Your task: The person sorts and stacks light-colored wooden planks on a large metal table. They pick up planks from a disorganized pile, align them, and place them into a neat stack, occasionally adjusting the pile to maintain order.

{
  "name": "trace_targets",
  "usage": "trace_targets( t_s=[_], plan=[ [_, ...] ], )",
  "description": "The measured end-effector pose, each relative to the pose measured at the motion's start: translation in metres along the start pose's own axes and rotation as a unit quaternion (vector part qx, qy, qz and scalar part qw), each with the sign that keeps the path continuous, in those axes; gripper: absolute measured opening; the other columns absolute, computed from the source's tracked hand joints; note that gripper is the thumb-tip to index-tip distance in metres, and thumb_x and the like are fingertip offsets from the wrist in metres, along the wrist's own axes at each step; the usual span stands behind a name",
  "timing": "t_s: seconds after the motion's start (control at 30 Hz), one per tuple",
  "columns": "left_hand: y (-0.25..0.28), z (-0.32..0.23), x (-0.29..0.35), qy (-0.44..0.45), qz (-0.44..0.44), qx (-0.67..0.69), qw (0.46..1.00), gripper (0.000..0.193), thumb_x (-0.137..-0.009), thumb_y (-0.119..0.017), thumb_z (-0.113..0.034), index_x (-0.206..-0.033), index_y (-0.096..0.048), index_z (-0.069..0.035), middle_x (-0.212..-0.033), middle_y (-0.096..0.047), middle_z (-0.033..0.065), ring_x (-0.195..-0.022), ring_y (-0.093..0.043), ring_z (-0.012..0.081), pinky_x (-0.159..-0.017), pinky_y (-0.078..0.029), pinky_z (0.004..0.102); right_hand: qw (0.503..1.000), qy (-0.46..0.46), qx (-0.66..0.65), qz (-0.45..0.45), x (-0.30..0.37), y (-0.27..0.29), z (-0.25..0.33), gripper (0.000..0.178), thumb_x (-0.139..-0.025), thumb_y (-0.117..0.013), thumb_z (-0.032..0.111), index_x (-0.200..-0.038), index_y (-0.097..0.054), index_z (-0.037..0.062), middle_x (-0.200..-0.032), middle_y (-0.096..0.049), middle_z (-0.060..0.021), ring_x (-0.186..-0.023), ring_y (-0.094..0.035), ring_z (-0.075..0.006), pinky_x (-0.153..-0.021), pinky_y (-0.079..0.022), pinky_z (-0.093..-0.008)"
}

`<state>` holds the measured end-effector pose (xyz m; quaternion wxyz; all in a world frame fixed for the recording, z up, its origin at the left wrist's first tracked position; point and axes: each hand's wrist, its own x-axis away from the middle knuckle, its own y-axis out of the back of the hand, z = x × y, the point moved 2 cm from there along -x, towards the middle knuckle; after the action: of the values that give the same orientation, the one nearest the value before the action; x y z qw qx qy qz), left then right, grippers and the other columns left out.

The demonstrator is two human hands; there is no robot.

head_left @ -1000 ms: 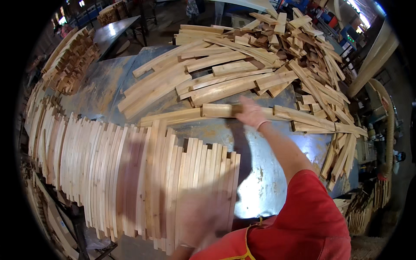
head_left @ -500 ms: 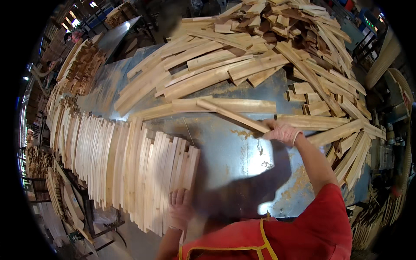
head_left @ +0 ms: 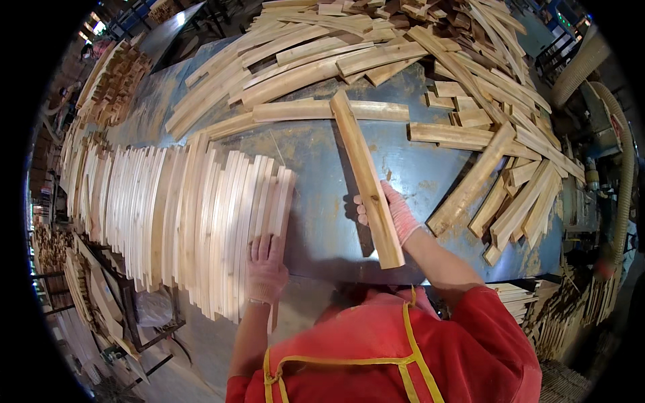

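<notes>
My right hand [head_left: 399,213], in a pale pinkish glove, is closed around a long wooden board [head_left: 361,164]. The board is held above the metal tabletop, its far end over a strip lying across the table and its near end close to my apron. My left hand [head_left: 267,262], gloved too, rests with fingers stretched forward on the near ends of the rightmost strips in a long row of wooden strips [head_left: 228,221]. Those strips stand side by side, packed closely. The left thumb is hidden.
A large heap of loose boards [head_left: 322,67] covers the far side of the metal table [head_left: 316,195]. More boards [head_left: 524,208] lie jumbled at the right. Stacked wood [head_left: 114,80] stands far left. A flexible hose [head_left: 625,148] hangs at the right edge.
The board in my right hand has swung from slanting leftward to pointing away from me, and has come nearer. My left hand stays at the row's near end. The whole view has shifted.
</notes>
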<state>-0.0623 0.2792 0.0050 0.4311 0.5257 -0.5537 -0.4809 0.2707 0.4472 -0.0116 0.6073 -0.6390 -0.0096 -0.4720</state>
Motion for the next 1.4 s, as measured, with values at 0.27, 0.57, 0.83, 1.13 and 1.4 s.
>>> trace_targets(
  t_s=[0.27,0.57,0.83,1.13,1.4],
  plan=[
    [0.012,0.001,0.002,0.054,0.015,0.039,0.998,0.068,-0.089,-0.068,-0.024,-0.153,-0.055,-0.006,-0.158,-0.053,0.0159,-0.148,-0.047,0.0393,-0.124,-0.036,0.056,0.979,0.046,0.175,-0.095,-0.022,-0.001,-0.15,0.053,-0.093,-0.085,0.016,-0.14,-0.062,0.0058,-0.118,-0.074,-0.0094,-0.106,-0.072,-0.0275,-0.094,-0.063,-0.0468],
    [0.008,-0.07,0.0,0.3,0.163,0.719,0.605,0.041,-0.099,-0.074,-0.021,-0.134,-0.066,-0.003,-0.111,-0.071,0.0039,-0.1,-0.069,0.0162,-0.089,-0.056,0.0329,0.915,0.132,0.38,-0.025,0.036,-0.06,-0.106,0.055,-0.102,-0.076,0.032,-0.148,-0.06,0.0074,-0.142,-0.067,-0.0111,-0.129,-0.063,-0.0314,-0.108,-0.053,-0.0438],
    [-0.002,-0.098,-0.086,0.332,0.171,0.81,0.452,0.036,-0.104,-0.068,-0.023,-0.134,-0.066,-0.004,-0.115,-0.073,0.0066,-0.103,-0.074,0.0227,-0.092,-0.064,0.0422,0.357,0.342,0.733,-0.468,0.071,0.102,0.134,0.053,-0.096,-0.078,0.033,-0.135,-0.067,-0.0018,-0.115,-0.075,-0.0203,-0.1,-0.071,-0.0332,-0.09,-0.057,-0.0425],
    [-0.017,-0.101,-0.087,0.105,0.236,0.964,0.066,0.069,-0.109,-0.051,-0.062,-0.144,-0.058,-0.003,-0.058,-0.04,-0.0042,-0.042,-0.037,0.0138,-0.041,-0.034,0.0325,0.857,0.21,0.426,-0.201,0.035,0.048,0.035,0.041,-0.096,-0.083,0.031,-0.124,-0.074,0.0026,-0.102,-0.074,-0.0011,-0.086,-0.066,-0.0132,-0.078,-0.055,-0.0299],
    [0.036,-0.083,-0.032,0.418,0.156,0.761,0.471,0.055,-0.112,-0.054,-0.049,-0.119,-0.073,0.001,-0.072,-0.065,0.0024,-0.063,-0.062,0.0179,-0.059,-0.055,0.038,0.884,0.225,0.384,-0.145,-0.006,0.009,-0.05,0.047,-0.098,-0.081,0.029,-0.131,-0.07,-0.0018,-0.111,-0.075,-0.0064,-0.096,-0.067,-0.0154,-0.089,-0.056,-0.0302]
  ],
)
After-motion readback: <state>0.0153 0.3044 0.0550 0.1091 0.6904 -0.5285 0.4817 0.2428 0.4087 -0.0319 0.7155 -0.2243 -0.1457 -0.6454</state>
